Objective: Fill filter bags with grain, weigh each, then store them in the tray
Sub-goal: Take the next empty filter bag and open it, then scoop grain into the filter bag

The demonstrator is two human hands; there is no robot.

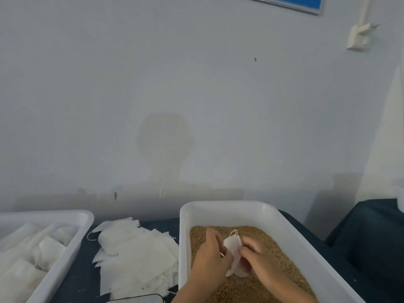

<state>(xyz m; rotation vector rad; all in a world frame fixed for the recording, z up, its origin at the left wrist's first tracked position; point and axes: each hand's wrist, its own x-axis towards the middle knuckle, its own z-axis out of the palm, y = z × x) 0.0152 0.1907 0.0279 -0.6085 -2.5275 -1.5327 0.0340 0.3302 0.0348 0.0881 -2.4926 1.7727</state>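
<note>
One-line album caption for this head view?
Both hands, left hand and right hand, hold a white filter bag above brown grain.

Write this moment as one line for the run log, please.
step: filling | left hand: holds filter bag | right hand: holds filter bag | place: over grain bin | scale: not visible

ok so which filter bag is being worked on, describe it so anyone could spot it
Find the white tub of brown grain on the right. Above the grain, the left hand and right hand pinch one white filter bag, its drawstring looped on top, unlike the flat loose pile.
</note>
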